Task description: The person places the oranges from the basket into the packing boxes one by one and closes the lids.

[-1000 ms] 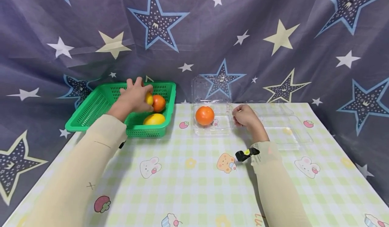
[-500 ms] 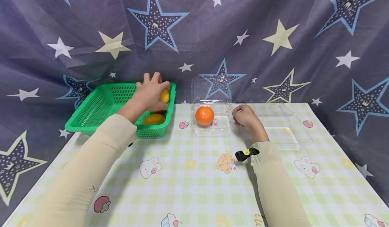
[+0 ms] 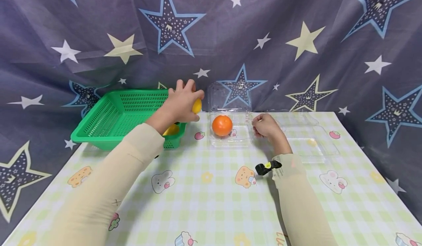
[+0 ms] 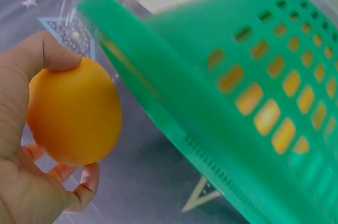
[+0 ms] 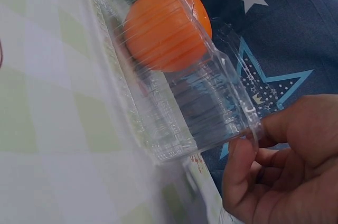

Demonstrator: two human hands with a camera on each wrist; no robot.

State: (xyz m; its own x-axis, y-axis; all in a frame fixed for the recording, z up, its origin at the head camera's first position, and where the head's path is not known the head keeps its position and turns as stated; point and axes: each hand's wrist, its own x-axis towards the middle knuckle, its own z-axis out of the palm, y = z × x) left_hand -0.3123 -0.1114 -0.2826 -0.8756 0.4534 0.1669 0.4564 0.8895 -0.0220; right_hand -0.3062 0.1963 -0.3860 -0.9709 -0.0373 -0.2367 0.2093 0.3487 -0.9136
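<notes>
My left hand [image 3: 180,106] holds a smooth yellow oval fruit [image 4: 76,113], thumb on one side and fingertips on the other. It is just beyond the right end of the green basket [image 3: 99,139], close to the rim. A second yellow fruit [image 3: 172,130] lies in the basket, partly covered by my left wrist. Between thumb and fingers, my right hand [image 3: 265,126] pinches the side rim of a clear plastic box [image 5: 211,108]. Inside that box, toward its left side, sits a round orange fruit [image 3: 222,125], and the box's clear lid [image 3: 229,96] stands raised behind.
Another clear plastic box [image 3: 308,156] with its lid raised stands to the right, partly behind my right hand. The checked tablecloth [image 3: 204,202] covers the table, and a dark star-printed curtain [image 3: 211,37] hangs along its back edge.
My left hand has lifted the yellow fruit from the basket and carried it right, past the basket's end. The right hand and the box have stayed put.
</notes>
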